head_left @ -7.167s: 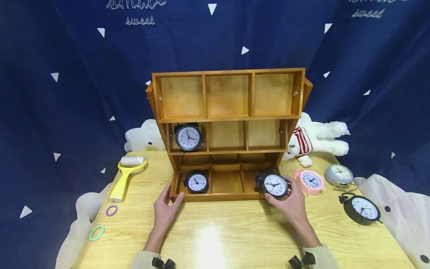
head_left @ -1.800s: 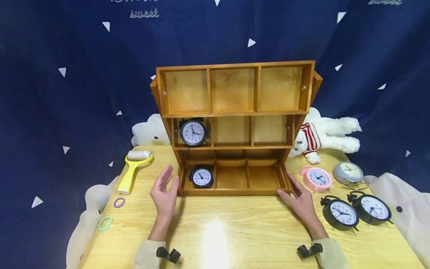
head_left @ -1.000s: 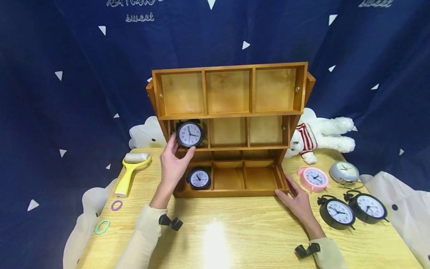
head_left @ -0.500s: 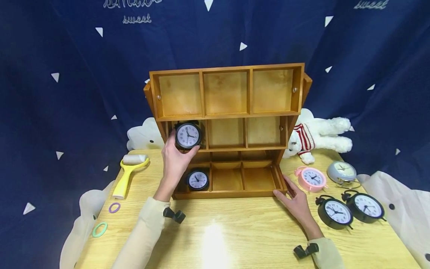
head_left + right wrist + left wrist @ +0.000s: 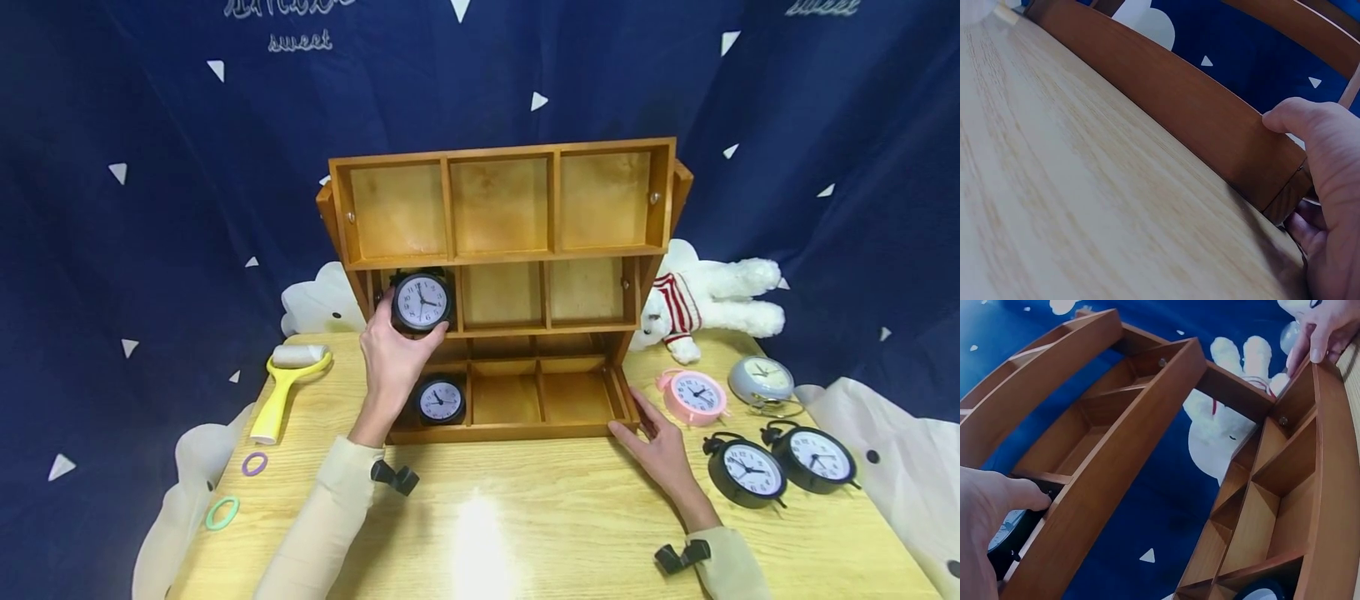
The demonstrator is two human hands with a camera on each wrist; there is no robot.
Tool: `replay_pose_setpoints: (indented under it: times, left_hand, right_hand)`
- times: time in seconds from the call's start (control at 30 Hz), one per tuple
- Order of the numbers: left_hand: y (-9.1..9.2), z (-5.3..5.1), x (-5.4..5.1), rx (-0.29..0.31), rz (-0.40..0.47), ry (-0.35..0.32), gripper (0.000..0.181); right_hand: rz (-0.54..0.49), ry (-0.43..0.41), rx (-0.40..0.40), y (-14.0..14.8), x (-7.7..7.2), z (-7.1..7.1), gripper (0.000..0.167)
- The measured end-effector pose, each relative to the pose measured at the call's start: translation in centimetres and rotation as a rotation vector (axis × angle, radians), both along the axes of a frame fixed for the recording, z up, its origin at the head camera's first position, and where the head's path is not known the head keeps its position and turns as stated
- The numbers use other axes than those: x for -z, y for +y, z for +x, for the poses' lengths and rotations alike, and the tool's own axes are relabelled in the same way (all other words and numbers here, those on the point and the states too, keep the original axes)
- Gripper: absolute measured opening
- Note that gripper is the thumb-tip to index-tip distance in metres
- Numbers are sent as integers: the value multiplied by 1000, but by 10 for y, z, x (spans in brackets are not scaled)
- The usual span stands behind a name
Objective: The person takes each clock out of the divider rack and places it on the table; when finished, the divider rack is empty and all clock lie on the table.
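Dark blue, triangle-patterned curtain fabric (image 5: 637,75) is hung behind a brown three-tier wooden rack (image 5: 502,432), set on a pale wood-grained tabletop (image 5: 570,517). In the rack's middle-tier left compartment, a round black alarm clock (image 5: 422,301) is grasped by the left-hand grip (image 5: 393,357); the rack's lower right corner is clasped by the right-hand grip (image 5: 662,452).

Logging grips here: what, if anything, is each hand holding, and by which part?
The left hand holds a black clock by its rim; the right hand grips the wooden shelf by the front right corner of its lowest tier.
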State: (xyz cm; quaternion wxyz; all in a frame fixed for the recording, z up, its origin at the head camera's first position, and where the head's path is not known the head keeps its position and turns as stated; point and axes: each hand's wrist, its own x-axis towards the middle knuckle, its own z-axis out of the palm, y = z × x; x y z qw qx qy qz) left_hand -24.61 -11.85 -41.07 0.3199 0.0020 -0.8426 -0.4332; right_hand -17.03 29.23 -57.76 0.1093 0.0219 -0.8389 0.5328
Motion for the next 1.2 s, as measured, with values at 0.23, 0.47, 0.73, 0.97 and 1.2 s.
replay_pose_setpoints:
  times: [0.23,0.47,0.73,0.97,1.2]
  left_hand:
    - [-1,-5,5,28,14,72,91]
    - [-3,-11,10,44,10,156,88]
    - [-4,-14,11,49,40,227,85]
    - [-4,-14,10,68,70,293,84]
    - [-7,-7,6,95,86,304,86]
  right_hand:
    - [14,8,9,1,-1,0,75]
    - [19,9,6,1,1,-2,75]
    - [-14,9,11,1,4,-2,74]
    - [3,21,15,2,6,-3,73]
    - [-4,14,12,1,4,-2,74]
